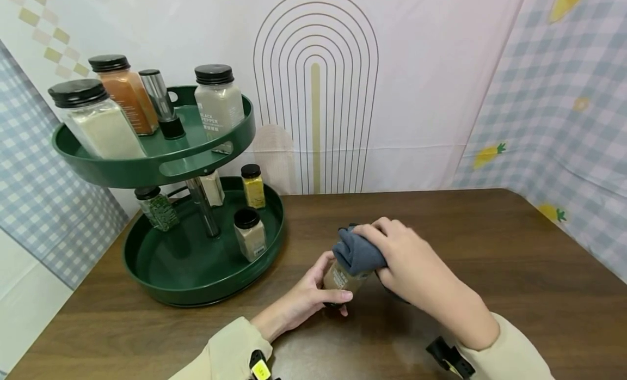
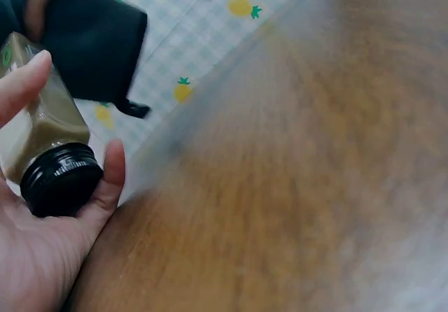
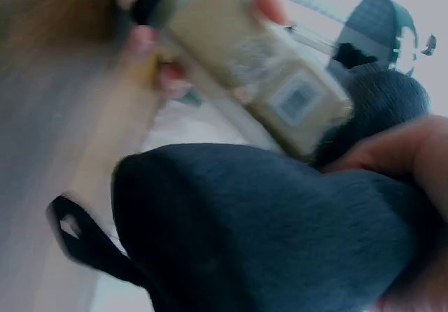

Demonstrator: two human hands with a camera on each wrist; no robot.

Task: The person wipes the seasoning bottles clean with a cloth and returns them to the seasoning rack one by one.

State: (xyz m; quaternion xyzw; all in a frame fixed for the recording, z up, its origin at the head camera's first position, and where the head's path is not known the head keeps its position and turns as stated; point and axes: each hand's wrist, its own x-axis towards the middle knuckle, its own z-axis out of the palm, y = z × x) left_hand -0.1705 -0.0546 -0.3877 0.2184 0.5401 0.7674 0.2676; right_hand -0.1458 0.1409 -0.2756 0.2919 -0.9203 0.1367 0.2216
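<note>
My left hand (image 1: pixel 309 294) grips a glass spice jar (image 1: pixel 338 279) filled with tan powder. The jar is tilted, its black cap (image 2: pixel 61 182) low against my palm and its base up. A barcode label (image 3: pixel 297 101) shows on one face in the right wrist view. My right hand (image 1: pixel 409 255) holds a dark blue-grey cloth (image 1: pixel 360 255) bunched over the base end of the jar. A hanging loop (image 3: pixel 87 238) sticks out from the cloth. Part of the jar's base is hidden under the cloth in the head view.
A two-tier green rack stands at left. Its upper tray (image 1: pixel 117 175) bears large jars, among them a black pepper jar (image 1: pixel 219 105), and a silver cylinder (image 1: pixel 159 99). Small jars, one yellow (image 1: pixel 253 189), stand on the lower tray (image 1: pixel 171 274). Checked cloth hangs behind the wooden table (image 1: pixel 514 271).
</note>
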